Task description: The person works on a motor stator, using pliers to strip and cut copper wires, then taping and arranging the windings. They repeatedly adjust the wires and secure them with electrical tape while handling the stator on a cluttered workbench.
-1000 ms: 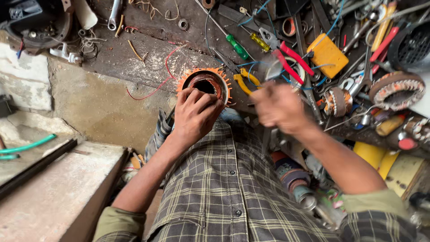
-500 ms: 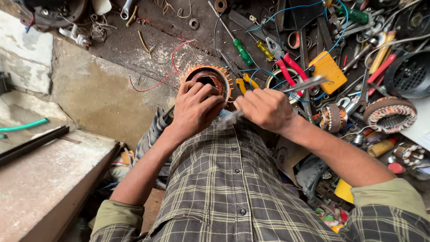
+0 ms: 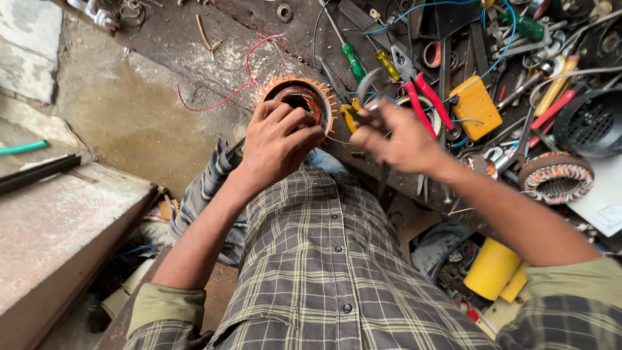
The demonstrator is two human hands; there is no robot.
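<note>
Head view: the left hand [image 3: 280, 144] is gripping the round copper-wound motor stator with orange insulation tabs [image 3: 299, 98], pressed against the bench edge. The right hand [image 3: 395, 137], blurred, is closing around a thin metal tool [image 3: 367, 84] just beside it; windings look already seated, ends untrimmed.

One printed paper lay at the bench's right edge.
The white sheet [image 3: 606, 201] carried a small blue-and-red label [image 3: 609, 217].
</note>
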